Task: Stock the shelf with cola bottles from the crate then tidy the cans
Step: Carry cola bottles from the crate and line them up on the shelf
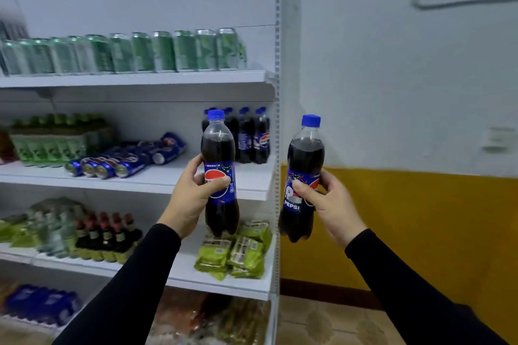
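Head view. Left hand (193, 193) wraps a cola bottle (220, 173) at the label, upright, held in front of the middle shelf (157, 179). Right hand (326, 204) grips a second cola bottle (302, 179), tilted slightly, out past the shelf's right upright (277, 120), against the white and yellow wall. Shelved cola bottles (249, 136) stand at the back right of that shelf; blue cans (126, 159) lie on their sides to their left, green packs (56, 140) beyond. Green cans (134, 53) line the top shelf. Green packets (235, 252) lie below the left bottle.
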